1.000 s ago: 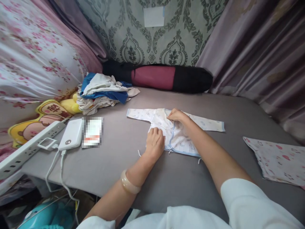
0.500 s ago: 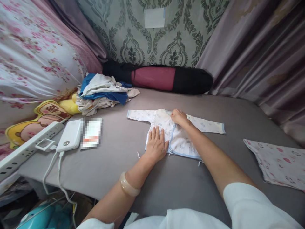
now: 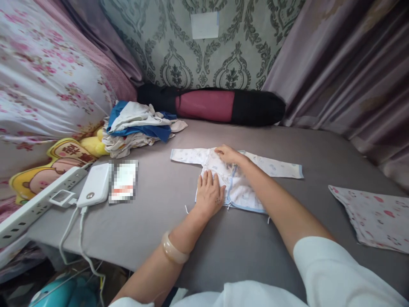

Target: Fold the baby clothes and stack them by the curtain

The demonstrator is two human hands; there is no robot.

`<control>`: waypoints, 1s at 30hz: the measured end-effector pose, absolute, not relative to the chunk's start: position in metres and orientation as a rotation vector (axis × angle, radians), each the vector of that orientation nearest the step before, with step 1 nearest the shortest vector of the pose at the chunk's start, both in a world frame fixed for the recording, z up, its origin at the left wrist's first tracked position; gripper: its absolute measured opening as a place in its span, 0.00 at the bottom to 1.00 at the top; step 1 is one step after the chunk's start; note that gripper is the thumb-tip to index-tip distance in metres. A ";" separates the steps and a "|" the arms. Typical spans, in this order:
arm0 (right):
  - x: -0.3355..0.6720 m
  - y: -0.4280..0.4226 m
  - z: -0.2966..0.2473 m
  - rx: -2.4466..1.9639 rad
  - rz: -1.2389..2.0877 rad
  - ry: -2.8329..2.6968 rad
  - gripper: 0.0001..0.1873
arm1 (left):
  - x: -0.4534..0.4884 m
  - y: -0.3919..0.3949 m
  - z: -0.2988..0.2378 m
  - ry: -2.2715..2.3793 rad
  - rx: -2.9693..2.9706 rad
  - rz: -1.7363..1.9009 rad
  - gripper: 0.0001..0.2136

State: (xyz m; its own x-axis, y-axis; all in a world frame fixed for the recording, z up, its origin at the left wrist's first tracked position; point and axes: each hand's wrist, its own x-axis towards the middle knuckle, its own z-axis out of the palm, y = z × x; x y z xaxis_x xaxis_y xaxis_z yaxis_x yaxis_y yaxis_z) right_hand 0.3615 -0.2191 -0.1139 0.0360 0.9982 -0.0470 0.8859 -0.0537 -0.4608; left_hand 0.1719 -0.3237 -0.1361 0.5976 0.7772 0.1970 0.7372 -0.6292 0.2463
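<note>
The left hand (image 3: 210, 194) lies flat on the tie-front baby shirt (image 3: 241, 192). The right hand (image 3: 230, 155) curls near its neckline; I cannot tell whether it pinches cloth.

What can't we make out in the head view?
Head view:
Shirt front: partly covered by the left hand and right forearm.
Right hand: whether it pinches the shirt; its own back is in the way.
Flat rectangular item: print pixelated.
Patterned cloth: cut off by the right edge.
Power strip: cut off by the left edge.
</note>
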 end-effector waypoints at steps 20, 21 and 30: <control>0.398 -0.305 -0.087 -1.877 0.582 -2.196 0.21 | 0.176 -0.322 -0.129 0.941 2.448 0.536 0.06; 0.398 -0.307 -0.085 -1.870 0.586 -2.200 0.20 | 0.176 -0.322 -0.129 0.935 2.449 0.529 0.06; 0.405 -0.314 -0.094 -1.831 0.423 -1.947 0.12 | 0.177 -0.324 -0.129 0.934 2.495 0.509 0.06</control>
State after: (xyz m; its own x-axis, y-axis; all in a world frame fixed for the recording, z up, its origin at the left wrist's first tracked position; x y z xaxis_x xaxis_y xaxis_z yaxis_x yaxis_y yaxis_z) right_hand 0.4053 -0.3144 -0.0944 -0.0339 0.9942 0.1016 0.8623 0.0805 -0.5000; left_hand 0.1765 -0.3237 -0.1289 0.7062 0.6831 0.1862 0.5270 -0.6828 0.5060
